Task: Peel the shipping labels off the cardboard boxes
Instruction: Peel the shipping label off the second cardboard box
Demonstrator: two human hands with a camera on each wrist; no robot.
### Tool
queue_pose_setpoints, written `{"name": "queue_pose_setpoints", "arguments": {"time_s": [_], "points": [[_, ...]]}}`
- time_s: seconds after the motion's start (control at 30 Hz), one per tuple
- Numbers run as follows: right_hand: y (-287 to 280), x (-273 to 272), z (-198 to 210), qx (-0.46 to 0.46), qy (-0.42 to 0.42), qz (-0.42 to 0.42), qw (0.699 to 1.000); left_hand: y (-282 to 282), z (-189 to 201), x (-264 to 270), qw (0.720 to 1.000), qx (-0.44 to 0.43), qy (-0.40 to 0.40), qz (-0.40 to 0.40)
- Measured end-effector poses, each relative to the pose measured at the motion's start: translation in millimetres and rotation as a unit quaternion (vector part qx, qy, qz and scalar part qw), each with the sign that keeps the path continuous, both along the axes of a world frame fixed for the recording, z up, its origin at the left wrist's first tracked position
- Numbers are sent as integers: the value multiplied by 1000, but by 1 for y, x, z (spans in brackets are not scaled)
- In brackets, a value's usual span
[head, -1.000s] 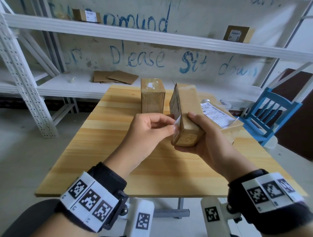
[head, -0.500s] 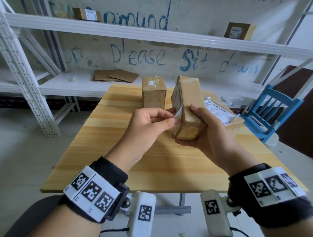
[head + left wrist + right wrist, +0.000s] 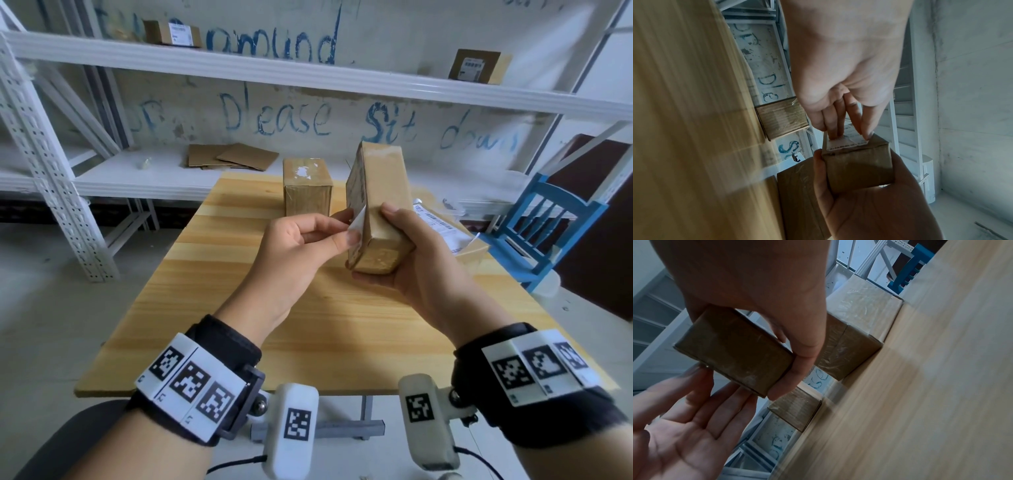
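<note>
The box [image 3: 376,212] stood on end above the counter [image 3: 239,308], centre of the frame, its long axis running away up the frame, the right hand [image 3: 421,270] wrapped round its near end. The label [image 3: 356,219] lay on the left face, its near corner lifted. The left hand [image 3: 298,246], just left of it, had thumb and fingers [image 3: 352,236] pinched together on that corner; the pull looked set to run leftward.
</note>
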State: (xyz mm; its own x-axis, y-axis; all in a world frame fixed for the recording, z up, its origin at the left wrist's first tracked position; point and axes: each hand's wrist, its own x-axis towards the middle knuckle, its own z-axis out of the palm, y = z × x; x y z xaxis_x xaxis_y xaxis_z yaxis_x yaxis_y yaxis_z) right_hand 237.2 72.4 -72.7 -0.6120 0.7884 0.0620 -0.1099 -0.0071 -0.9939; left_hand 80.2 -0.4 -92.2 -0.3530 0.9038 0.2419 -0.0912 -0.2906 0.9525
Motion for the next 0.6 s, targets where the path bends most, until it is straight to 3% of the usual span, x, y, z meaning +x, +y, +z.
{"name": "queue_pose_setpoints", "arguments": {"time_s": [0.6], "points": [[14,-7,0,39,-8,15,999,-2,2,-5,1000,8,18,18]]}}
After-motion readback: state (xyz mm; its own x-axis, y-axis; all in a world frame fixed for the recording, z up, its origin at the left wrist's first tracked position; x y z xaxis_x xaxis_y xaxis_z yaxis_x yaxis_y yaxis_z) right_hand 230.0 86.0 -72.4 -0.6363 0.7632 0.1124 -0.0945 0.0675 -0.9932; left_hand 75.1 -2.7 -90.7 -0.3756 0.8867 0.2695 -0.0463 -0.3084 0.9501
